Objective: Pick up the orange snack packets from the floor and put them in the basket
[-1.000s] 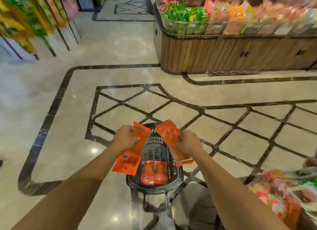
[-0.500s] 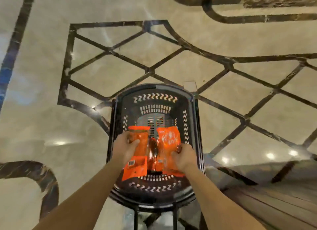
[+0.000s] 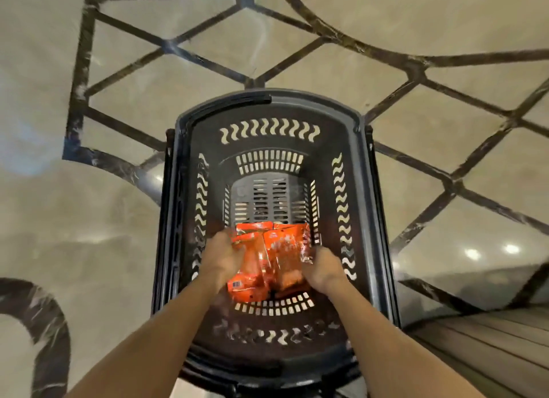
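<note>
A: Where are the orange snack packets point(image 3: 269, 261) sitting relative to each hand?

B: They are lying bunched between the two, deep inside the black basket point(image 3: 371, 195). The left hand point(image 3: 224, 256) is pressing against the left edge of the pile, fingers curled over the nearest packet. The right hand point(image 3: 322, 268) is touching the right edge, its fingers bent around the crinkled corner of a packet.

A: Are the hands gripping or letting go?

B: Both are looking partly closed on the packets, but motion blur is smearing the fingers, so whether they are clamping firmly or merely resting cannot be told.

A: What is changing from half a second ago?

B: Then each hand was holding one packet higher in the basket, above packets already lying at the bottom. Now both hands are reaching lower, and the held packets are meeting the ones on the basket's base. The camera is also tilting down more steeply, so the basket is filling more of the view, with the patterned marble floor point(image 3: 89, 219) showing around it.
</note>
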